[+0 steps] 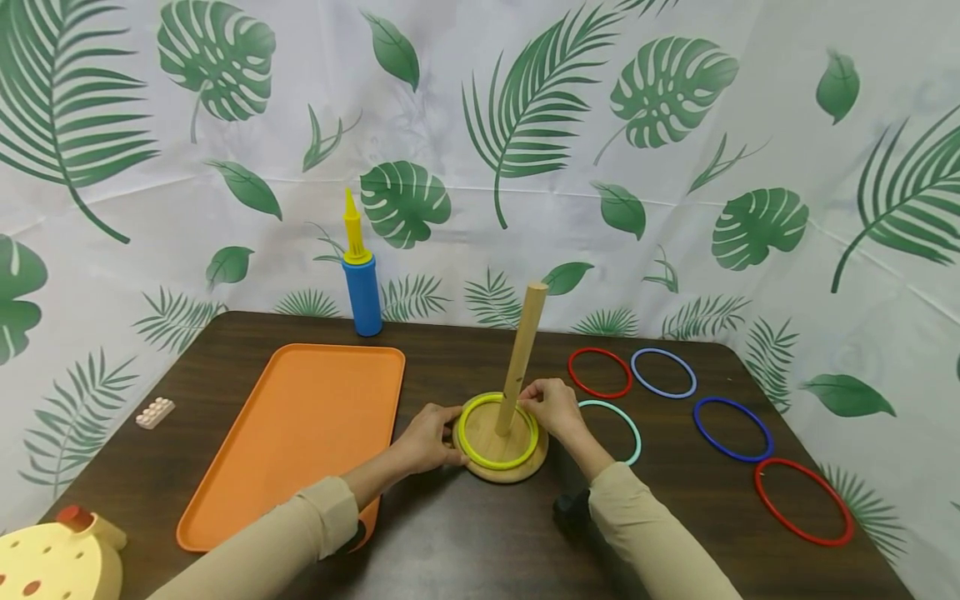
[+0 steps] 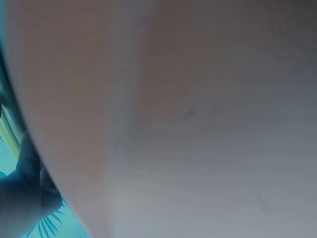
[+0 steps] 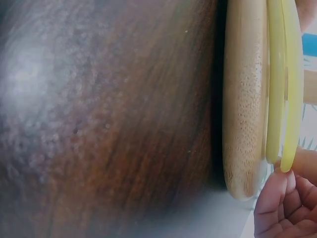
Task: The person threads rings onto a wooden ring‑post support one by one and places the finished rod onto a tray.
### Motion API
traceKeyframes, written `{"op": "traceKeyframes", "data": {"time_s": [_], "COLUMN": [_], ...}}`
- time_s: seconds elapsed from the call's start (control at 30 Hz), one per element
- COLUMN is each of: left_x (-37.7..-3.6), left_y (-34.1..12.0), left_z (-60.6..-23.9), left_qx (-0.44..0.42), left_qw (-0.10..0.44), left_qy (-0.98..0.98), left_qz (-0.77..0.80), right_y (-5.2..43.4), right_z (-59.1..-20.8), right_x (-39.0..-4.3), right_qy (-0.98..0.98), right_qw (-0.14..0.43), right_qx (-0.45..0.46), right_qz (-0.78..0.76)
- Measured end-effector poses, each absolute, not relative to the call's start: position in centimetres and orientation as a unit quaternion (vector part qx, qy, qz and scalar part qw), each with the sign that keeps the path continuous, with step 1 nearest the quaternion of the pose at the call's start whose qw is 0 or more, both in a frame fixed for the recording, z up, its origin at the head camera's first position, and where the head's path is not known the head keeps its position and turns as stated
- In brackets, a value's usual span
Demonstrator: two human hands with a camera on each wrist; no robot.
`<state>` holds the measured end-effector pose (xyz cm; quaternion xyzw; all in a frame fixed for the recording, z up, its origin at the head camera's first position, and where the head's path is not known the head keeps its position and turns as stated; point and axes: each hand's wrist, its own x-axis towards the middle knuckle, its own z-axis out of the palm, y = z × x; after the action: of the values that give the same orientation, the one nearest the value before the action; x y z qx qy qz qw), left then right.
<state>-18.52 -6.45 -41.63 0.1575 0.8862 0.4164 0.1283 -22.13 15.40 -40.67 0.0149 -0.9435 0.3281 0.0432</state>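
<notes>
A round wooden base (image 1: pixel 517 471) with an upright wooden peg (image 1: pixel 522 350) stands mid-table. Yellow rings (image 1: pixel 480 451) lie on the base around the peg. My left hand (image 1: pixel 444 433) grips the base's left rim. My right hand (image 1: pixel 531 402) pinches the yellow ring's far right side beside the peg. In the right wrist view two yellow rings (image 3: pixel 292 74) lie stacked on the base (image 3: pixel 242 99), and my fingers (image 3: pixel 277 208) pinch the edge of the upper one. The left wrist view is filled by a blurred close surface.
An orange tray (image 1: pixel 300 433) lies left of the base. A blue and yellow pump (image 1: pixel 362 287) stands behind it. Loose rings lie to the right: red (image 1: pixel 573 367), light blue (image 1: pixel 663 352), teal (image 1: pixel 634 429), blue (image 1: pixel 732 457), red (image 1: pixel 804 542). A white brick (image 1: pixel 155 412) and a yellow toy (image 1: pixel 60 562) sit at the left.
</notes>
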Motion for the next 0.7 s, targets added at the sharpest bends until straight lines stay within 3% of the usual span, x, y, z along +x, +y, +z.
{"op": "traceKeyframes", "data": {"time_s": [0.7], "left_x": [-18.59], "left_y": [-6.5], "left_z": [-41.61], "left_qx": [0.154], "left_qw": [0.131], "left_qy": [0.881], "left_qz": [0.427], "right_y": [15.11], "right_z": [-41.08], "right_x": [-22.38], "right_qy": [-0.946], "right_qw": [0.058], "right_qx": [0.022], "right_qz": [0.319]}}
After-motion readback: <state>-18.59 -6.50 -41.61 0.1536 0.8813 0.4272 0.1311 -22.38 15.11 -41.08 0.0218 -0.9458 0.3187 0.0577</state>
